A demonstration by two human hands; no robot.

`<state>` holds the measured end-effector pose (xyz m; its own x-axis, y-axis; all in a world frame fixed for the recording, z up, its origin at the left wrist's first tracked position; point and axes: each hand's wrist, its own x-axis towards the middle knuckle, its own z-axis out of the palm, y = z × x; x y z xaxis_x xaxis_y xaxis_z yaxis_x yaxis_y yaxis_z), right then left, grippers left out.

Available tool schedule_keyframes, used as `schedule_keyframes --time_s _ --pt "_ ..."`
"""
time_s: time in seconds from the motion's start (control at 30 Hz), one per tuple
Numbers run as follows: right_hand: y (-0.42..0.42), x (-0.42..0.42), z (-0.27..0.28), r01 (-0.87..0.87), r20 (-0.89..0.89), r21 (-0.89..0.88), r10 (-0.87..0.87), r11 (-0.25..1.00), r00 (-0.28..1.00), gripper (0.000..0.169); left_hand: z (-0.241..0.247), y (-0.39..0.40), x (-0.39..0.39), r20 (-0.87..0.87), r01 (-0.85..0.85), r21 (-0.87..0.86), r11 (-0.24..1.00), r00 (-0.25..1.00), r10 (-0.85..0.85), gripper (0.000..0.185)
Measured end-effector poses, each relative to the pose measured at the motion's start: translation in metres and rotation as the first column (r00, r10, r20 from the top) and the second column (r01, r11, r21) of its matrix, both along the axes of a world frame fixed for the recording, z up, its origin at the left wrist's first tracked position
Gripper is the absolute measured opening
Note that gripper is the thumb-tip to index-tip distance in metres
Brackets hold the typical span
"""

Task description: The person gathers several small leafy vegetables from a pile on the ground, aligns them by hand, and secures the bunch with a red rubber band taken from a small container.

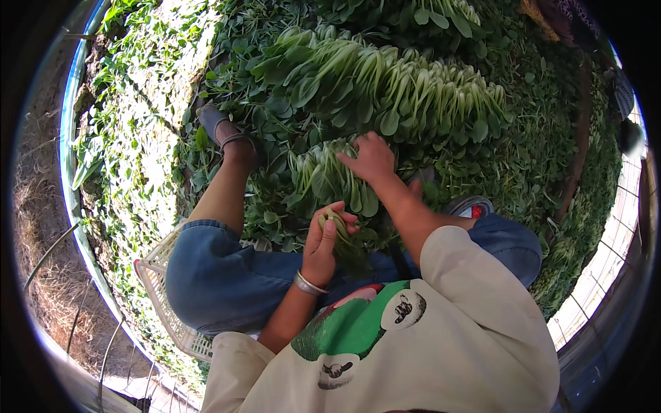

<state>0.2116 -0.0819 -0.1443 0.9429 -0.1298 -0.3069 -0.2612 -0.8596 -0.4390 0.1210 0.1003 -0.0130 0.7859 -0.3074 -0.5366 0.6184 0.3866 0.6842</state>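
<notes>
My left hand [324, 232], with a bracelet at the wrist, grips a leafy green plant [341, 227] by its pale stem in front of my lap. Its leaves hang down over my jeans. My right hand [373, 157] is stretched forward over the right end of a short pile of cut greens [328, 170], fingers spread and touching or just above it. Whether anything lies under those fingers is hidden. Farther off, a long row of cut greens [392, 77] lies with pale stem ends up and leaves towards me.
I sit on a white plastic crate [165, 304]. More cut greens [449, 13] lie at the top. Low growing plants [150, 103] spread to the left, sunlit. A brown pole or strip [578, 139] runs along the right. Part of another person [563, 18] shows at top right.
</notes>
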Motion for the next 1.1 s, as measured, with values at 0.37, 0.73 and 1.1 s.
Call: schedule_keyframes --time_s 0.37,0.73,1.1 --pt "-0.002 -0.049 0.154 -0.255 0.336 0.639 0.035 0.726 0.941 0.038 0.029 0.014 0.01 0.146 -0.062 -0.039 0.997 0.987 0.067 0.063" --pt "0.029 -0.117 0.173 -0.071 0.105 0.933 -0.078 0.354 0.991 0.028 0.053 0.018 0.0 0.291 0.166 -0.173 0.971 0.95 -0.111 0.056" --pt "0.034 -0.101 0.167 -0.201 -0.098 0.71 0.377 0.675 0.921 0.062 0.034 0.018 0.006 0.415 0.035 0.077 0.996 0.907 -0.064 0.031"
